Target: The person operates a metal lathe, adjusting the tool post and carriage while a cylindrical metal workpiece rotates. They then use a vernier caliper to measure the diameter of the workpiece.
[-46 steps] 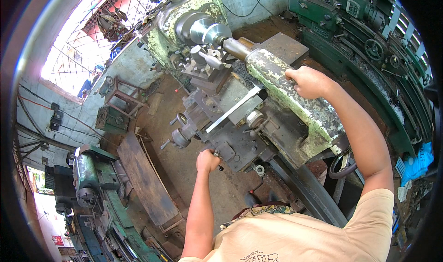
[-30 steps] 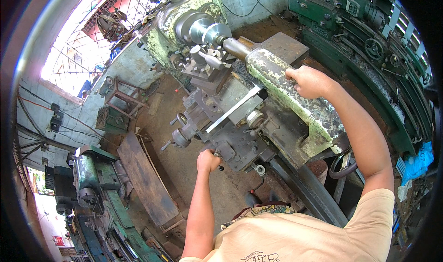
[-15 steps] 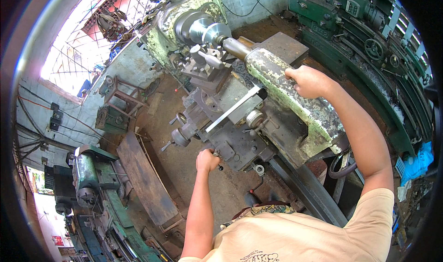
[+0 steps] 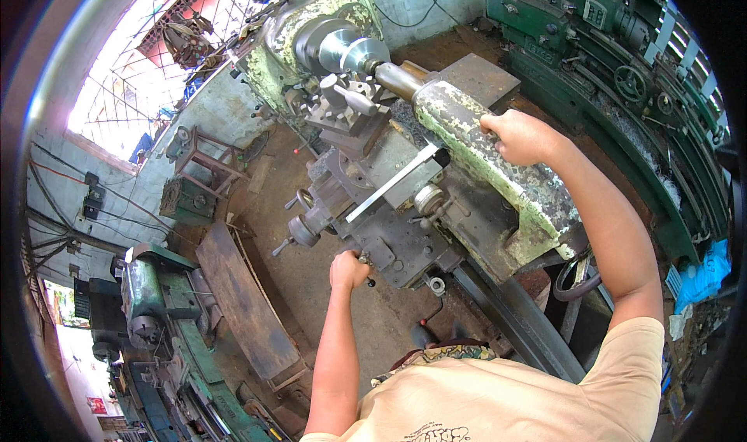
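At a paint-chipped lathe (image 4: 459,232), the person's hands are held well apart. A handle (image 4: 370,284) with a dark knob, at the edge of the carriage (image 4: 397,243), is clasped by the left hand (image 4: 349,271). The peeling tailstock (image 4: 461,123) is topped by the right hand (image 4: 523,138), its fingers curled; whether anything is gripped beneath them cannot be told. A shiny metal workpiece (image 4: 366,57) is seen between the chuck (image 4: 311,43) and the tailstock's quill (image 4: 399,82), with the tool post (image 4: 350,103) just beside it. Over the carriage, a pale metal strip (image 4: 393,184) is set aslant. To the right, a green machine (image 4: 537,68) is shown.
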The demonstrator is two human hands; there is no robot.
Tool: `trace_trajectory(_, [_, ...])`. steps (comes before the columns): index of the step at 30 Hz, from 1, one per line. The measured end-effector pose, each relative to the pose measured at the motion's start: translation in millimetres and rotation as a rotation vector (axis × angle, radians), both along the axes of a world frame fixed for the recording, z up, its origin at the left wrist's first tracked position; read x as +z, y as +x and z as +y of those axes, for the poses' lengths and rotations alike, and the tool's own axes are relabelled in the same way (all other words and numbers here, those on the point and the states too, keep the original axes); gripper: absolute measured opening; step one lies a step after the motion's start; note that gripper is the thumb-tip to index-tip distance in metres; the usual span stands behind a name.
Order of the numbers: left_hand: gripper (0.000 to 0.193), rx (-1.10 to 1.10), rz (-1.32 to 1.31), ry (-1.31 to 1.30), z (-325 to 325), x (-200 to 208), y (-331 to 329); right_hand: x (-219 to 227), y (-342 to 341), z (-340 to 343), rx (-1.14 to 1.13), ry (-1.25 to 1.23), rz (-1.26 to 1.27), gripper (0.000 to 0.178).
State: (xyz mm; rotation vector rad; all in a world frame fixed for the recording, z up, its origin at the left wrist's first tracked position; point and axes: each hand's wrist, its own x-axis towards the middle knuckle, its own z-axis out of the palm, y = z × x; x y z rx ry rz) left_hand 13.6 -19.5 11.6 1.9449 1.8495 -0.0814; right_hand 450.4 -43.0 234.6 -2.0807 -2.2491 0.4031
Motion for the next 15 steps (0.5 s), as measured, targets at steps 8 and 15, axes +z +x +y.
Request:
trace_trajectory(8, [0.046, 0.006, 0.014, -0.025, -0.2, 3.8, 1.5, 0.7, -0.3, 0.1, -0.012, -0.012, -0.001, 0.035])
trace_trajectory(15, [0.044, 0.005, 0.027, -0.038, -0.7, 7.4, 2.9, 2.0, -1.3, -0.7, -0.017, -0.01, 0.005, 0.036])
